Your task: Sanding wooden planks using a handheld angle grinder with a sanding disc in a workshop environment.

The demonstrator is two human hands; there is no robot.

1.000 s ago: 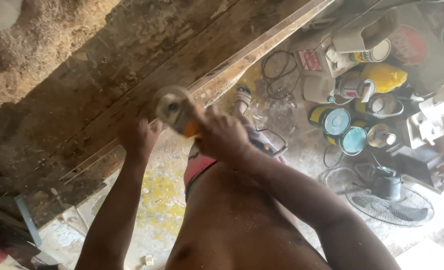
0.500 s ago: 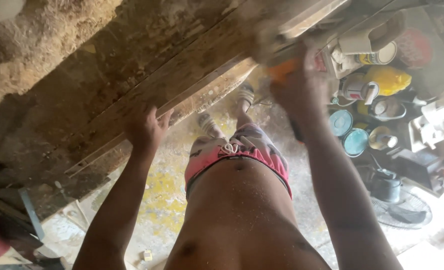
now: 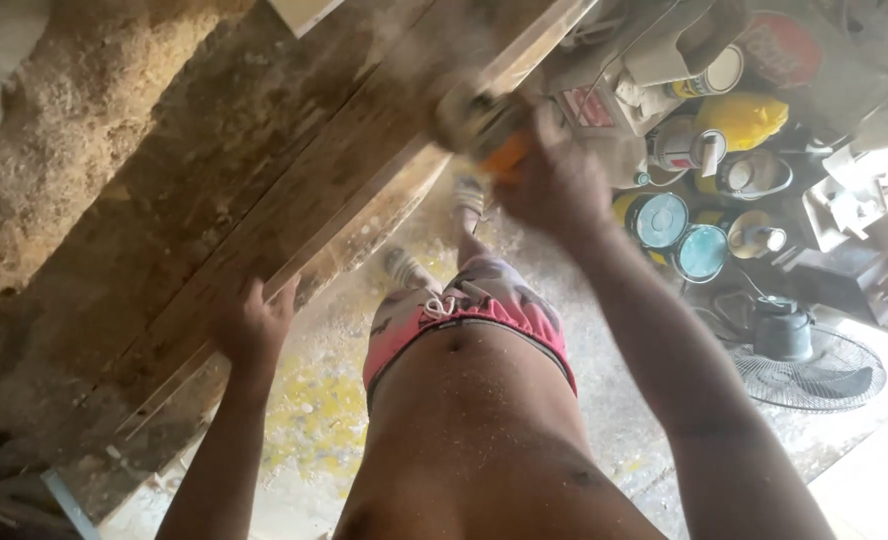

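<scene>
A long, dusty wooden board (image 3: 294, 190) lies on a workbench and runs diagonally from lower left to upper right. My left hand (image 3: 254, 325) presses flat on the board's near edge, fingers spread over it. My right hand (image 3: 554, 185) grips an orange hand-held power sander (image 3: 479, 125), blurred by motion, whose round head sits against the board's edge near the upper right. Fine dust hangs around the tool.
A heap of sawdust (image 3: 54, 150) covers the bench at upper left. Paint cans (image 3: 679, 235), a yellow bag (image 3: 744, 115) and other clutter crowd the floor at right, with a floor fan (image 3: 809, 370) beside them. My feet (image 3: 409, 265) stand on a yellow-stained floor.
My right hand has run the sander from the middle of the board's edge toward the upper right. My left hand has shifted down-left along the edge.
</scene>
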